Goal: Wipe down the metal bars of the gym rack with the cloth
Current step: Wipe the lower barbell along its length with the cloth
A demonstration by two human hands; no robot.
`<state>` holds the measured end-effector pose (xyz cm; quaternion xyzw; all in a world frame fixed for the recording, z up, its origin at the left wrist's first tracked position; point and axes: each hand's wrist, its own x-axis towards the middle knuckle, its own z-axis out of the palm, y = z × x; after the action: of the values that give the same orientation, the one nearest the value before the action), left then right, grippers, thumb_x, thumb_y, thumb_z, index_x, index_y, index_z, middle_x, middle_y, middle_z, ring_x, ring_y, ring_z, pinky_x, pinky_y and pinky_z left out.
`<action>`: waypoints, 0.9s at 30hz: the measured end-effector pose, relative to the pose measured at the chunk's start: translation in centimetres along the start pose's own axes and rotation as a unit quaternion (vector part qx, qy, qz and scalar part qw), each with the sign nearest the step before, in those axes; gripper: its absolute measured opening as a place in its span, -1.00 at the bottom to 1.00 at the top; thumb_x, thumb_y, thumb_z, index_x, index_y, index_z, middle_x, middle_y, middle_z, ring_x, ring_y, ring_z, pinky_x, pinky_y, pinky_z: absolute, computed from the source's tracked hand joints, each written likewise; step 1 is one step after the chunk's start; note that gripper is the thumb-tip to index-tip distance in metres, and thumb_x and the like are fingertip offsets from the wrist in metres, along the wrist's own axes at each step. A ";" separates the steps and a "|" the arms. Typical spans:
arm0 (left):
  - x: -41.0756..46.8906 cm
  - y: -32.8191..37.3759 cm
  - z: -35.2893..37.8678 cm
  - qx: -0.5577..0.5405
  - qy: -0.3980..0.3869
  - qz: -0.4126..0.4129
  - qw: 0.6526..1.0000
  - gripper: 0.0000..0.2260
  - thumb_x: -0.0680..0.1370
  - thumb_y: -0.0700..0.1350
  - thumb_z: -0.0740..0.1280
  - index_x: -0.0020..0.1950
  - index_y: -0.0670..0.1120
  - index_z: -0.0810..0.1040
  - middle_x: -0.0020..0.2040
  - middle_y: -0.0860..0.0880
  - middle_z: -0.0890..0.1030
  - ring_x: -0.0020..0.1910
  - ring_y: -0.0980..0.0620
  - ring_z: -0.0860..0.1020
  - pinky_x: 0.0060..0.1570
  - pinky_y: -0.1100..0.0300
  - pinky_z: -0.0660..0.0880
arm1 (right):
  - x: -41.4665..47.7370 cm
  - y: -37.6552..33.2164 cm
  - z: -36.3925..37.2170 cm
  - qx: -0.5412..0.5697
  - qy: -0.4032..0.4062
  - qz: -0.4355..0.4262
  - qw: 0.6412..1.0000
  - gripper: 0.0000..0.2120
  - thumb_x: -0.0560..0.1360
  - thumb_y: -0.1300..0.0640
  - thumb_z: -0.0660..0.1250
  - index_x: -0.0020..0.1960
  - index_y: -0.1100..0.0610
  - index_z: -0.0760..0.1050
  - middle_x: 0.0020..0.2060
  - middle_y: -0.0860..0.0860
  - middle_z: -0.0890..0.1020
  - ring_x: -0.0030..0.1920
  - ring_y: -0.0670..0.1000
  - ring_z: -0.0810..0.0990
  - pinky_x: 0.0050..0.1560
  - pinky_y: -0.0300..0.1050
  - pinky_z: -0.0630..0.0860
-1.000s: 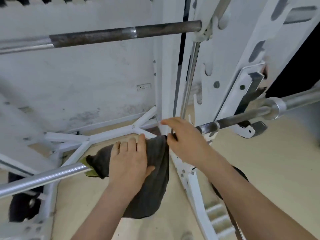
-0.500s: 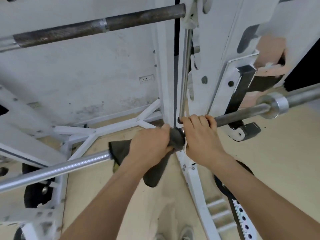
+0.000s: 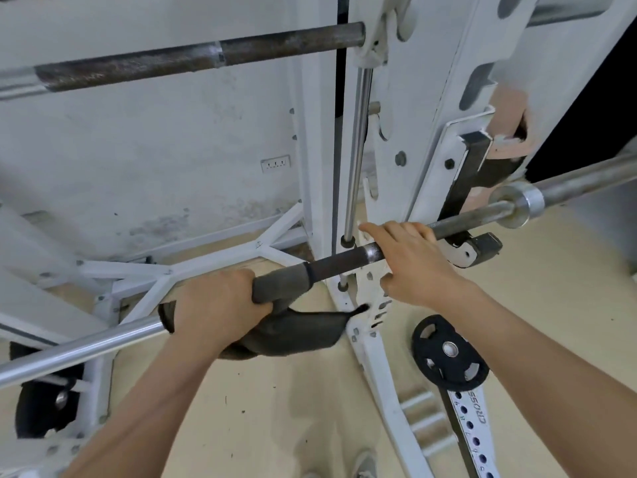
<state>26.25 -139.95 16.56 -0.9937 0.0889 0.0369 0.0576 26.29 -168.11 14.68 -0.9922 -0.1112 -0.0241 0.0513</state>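
The lower bar (image 3: 337,262) looks to be mid-wipe. The left hand (image 3: 220,305) clenches the dark cloth (image 3: 286,331), which is wrapped round the bar inside the fist with a loose tail hanging beneath, and the right hand (image 3: 410,263) curls over the same bar just past the cloth's end, steadying it. The next stroke calls for sliding the fist along the knurled stretch between the two grips, where the right hand itself blocks the way. The white upright (image 3: 413,115) and chrome guide rod (image 3: 358,150) crowd just behind that grip, a weight plate (image 3: 448,353) sits beneath it, and the rusty upper bar (image 3: 172,63) waits high above.

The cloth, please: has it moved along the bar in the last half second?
Yes. The cloth in the left hand slid left along the bar, away from the white upright.
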 end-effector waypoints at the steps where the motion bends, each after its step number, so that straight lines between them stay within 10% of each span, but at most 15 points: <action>1: 0.9 -0.4 -0.2 -0.037 -0.047 0.021 0.998 -0.74 0.44 0.24 0.25 -0.16 0.06 0.50 -0.30 0.11 0.53 -0.32 0.07 0.48 -0.32 0.17 0.36 | 0.3 -0.2 -0.1 -0.006 0.000 0.004 1.000 -0.26 0.33 0.11 0.38 0.46 -0.05 0.20 0.17 -0.05 0.44 0.24 0.06 0.38 0.38 0.02 0.10; 6: 4.2 0.1 -1.8 -0.151 -0.248 0.089 0.953 -0.74 0.43 0.24 0.38 -0.23 0.07 0.49 -0.25 0.12 0.55 -0.25 0.15 0.51 -0.32 0.26 0.34 | 0.9 -0.6 -0.2 -0.025 -0.013 0.018 0.999 -0.41 0.35 0.06 0.35 0.35 -0.05 0.29 0.11 -0.05 0.45 0.18 0.05 0.39 0.31 0.02 0.14; 19: 5.5 15.7 -1.1 -0.042 0.073 0.101 0.991 -0.86 0.50 -0.06 0.29 0.02 -0.05 0.48 -0.22 -0.01 0.58 -0.24 -0.06 0.58 -0.34 0.13 0.36 | 0.5 0.9 -0.5 0.074 -0.030 -0.031 0.996 -0.18 0.38 0.03 0.32 0.54 0.07 0.03 0.33 0.02 0.26 0.38 0.07 0.20 0.40 0.04 0.03; 27: 0.9 7.9 -2.6 -0.260 0.123 -0.006 0.958 -0.75 0.48 0.07 0.34 0.15 0.15 0.58 0.00 0.10 0.67 0.02 0.00 0.59 -0.02 0.12 0.48 | 0.5 -2.1 -2.4 0.067 0.048 -0.159 0.984 -0.28 0.33 0.00 0.25 0.47 0.11 0.21 0.43 0.08 0.30 0.43 0.12 0.24 0.44 0.11 0.13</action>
<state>25.85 -148.17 18.20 -0.9718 0.0771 -0.0643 -0.2135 26.23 -166.16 17.27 -0.9539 -0.2664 -0.0722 0.1180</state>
